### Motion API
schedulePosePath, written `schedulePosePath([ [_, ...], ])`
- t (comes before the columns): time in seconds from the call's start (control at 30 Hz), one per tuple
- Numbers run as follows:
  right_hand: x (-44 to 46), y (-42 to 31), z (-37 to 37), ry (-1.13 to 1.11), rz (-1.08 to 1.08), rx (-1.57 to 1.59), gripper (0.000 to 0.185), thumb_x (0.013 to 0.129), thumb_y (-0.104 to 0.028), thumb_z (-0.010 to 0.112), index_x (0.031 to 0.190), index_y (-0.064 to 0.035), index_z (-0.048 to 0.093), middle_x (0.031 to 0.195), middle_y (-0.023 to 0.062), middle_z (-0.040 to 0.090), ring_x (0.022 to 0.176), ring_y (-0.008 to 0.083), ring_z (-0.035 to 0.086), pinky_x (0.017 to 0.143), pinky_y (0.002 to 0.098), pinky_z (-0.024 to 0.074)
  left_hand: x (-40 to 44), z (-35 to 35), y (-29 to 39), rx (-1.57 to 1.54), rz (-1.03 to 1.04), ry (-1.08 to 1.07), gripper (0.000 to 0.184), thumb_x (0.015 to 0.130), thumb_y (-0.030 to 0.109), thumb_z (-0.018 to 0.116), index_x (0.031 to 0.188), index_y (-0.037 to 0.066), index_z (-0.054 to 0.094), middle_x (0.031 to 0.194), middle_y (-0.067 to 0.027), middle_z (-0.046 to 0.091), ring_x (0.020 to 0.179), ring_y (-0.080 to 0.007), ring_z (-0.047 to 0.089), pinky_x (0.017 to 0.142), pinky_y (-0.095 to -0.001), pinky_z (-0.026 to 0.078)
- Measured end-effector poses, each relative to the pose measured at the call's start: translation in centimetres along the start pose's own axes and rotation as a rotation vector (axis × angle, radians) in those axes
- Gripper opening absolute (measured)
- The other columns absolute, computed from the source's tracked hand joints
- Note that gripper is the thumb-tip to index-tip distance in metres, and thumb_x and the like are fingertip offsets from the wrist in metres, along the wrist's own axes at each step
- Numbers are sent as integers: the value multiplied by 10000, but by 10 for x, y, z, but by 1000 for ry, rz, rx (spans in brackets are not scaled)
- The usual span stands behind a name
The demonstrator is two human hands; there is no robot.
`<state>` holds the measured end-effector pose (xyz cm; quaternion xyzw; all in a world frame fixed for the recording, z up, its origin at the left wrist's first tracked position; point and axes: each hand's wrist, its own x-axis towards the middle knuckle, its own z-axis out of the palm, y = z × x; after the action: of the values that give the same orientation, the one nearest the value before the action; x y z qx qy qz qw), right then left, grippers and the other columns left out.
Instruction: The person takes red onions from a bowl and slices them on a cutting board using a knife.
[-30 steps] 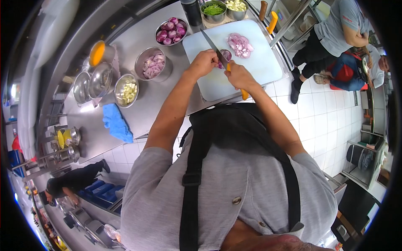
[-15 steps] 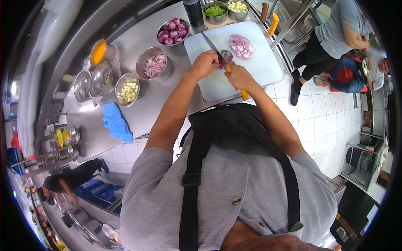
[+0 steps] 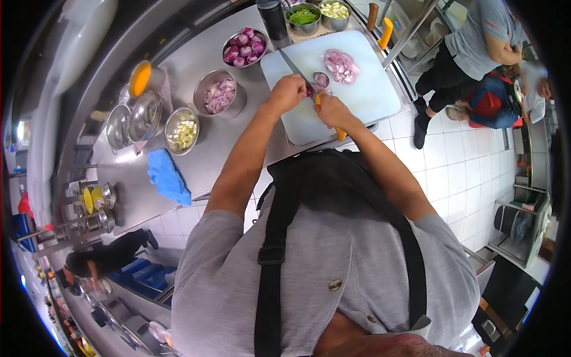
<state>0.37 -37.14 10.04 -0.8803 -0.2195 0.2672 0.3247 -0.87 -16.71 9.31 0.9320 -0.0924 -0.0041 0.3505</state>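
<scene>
Pot: sliced onion (image 3: 220, 96) part-fills the deep pot (image 3: 237, 108), cut already.
Bowl of onions: the uncut onions (image 3: 242, 49) sit in a metal bowl (image 3: 265, 53) beside the pot, whole as far as shows.
Left hand: the left hand (image 3: 288, 92) has its fingers curled in against an onion piece (image 3: 308, 92) on the board; its fingertips are partly hidden.
Knife: its blade (image 3: 292, 63) slants past the left hand, tip toward the far left corner of the board.
Cut onion: one cut piece (image 3: 321, 78) lies just right of the blade.
Right hand: the right hand (image 3: 334, 112) is wrapped around the knife's orange handle.
Slices: a loose pile (image 3: 341, 65) lies on the white board (image 3: 375, 98), apart from the knife.
Counter: steel; blue cloth (image 3: 168, 178), small bowl (image 3: 176, 117) of pale chunks, dark bottle (image 3: 272, 21), then bowls of chopped greens (image 3: 303, 14) and pale pieces (image 3: 334, 9).
Room: a person in black (image 3: 107, 253) at left; white floor tiles (image 3: 437, 172), a standing person (image 3: 488, 35) and a seated one (image 3: 499, 104) at right.
</scene>
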Motion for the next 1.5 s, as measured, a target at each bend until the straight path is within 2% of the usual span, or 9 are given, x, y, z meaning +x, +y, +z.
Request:
schedulePosePath([
  [0.3, 0, 6, -14, -14, -31, -71, 346, 1021, -218, 594, 1179, 87, 550, 943, 323, 733, 710, 405, 759, 748, 503, 608, -2, 14, -7, -5, 138, 97, 214, 774, -54, 762, 951, 30, 679, 1009, -125, 696, 950, -336, 700, 844, -419, 561],
  [0.4, 20, 16, 12, 222, -191, -253, 345, 1020, -224, 586, 1174, 84, 557, 955, 317, 739, 817, 446, 760, 795, 536, 596, -5, 13, 3, 21, 106, 105, 216, 765, -50, 768, 943, 32, 677, 1015, -132, 691, 974, -344, 693, 856, -422, 556],
  [0.5, 27, 2, -9, -37, -4, -165, 356, 1016, -242, 590, 1175, 75, 558, 980, 317, 740, 924, 480, 746, 853, 569, 578, -4, 14, 3, 48, 161, 134, 237, 760, -39, 777, 960, 39, 675, 993, -129, 672, 969, -344, 679, 853, -421, 548],
  [0.6, 6, 10, -15, 47, -73, -264, 369, 1008, -244, 601, 1185, 75, 542, 994, 329, 734, 995, 494, 729, 893, 585, 564, -7, 19, 3, -43, 145, 139, 280, 751, -44, 776, 985, 50, 653, 1019, -136, 664, 1018, -373, 653, 874, -457, 547],
  [0.93, -1, 32, -7, 133, -153, -191, 536, 997, -264, 623, 1346, 119, 485, 1064, 366, 706, 993, 532, 703, 910, 590, 552, -22, 48, 14, -193, -377, 455, 183, 875, 130, 780, 975, 54, 646, 900, -164, 776, 827, -384, 750, 726, -479, 582],
  [1.03, -7, 32, -2, 143, -147, -183, 515, 1015, -249, 591, 1353, 123, 481, 1051, 375, 701, 989, 540, 698, 906, 604, 547, -27, 49, -11, -67, -31, 481, 150, 939, 105, 765, 1022, 26, 669, 845, -162, 757, 747, -329, 743, 679, -409, 572],
  [1.17, -9, 24, -7, 120, -130, -190, 471, 1024, -261, 573, 1304, 107, 488, 1015, 386, 695, 958, 548, 698, 896, 618, 546, -24, 25, -5, -73, -37, 319, 270, 861, -38, 787, 1110, 21, 700, 907, -133, 743, 823, -299, 757, 757, -371, 602],
  [1.27, 5, 45, 18, 217, -180, -226, 443, 1028, -256, 563, 1278, 102, 487, 1023, 380, 696, 966, 549, 700, 900, 617, 547, -18, 21, -9, -142, 118, 280, 235, 834, -3, 776, 1062, 12, 721, 960, -143, 734, 857, -346, 728, 805, -430, 593],
  [1.5, 17, 63, 29, 240, -347, -353, 474, 1036, -247, 535, 1311, 140, 513, 973, 343, 704, 837, 500, 700, 782, 597, 558, -3, 12, -4, -41, 57, 26, 151, 847, 58, 786, 987, 41, 732, 862, -173, 712, 840, -380, 708, 767, -468, 547],
])
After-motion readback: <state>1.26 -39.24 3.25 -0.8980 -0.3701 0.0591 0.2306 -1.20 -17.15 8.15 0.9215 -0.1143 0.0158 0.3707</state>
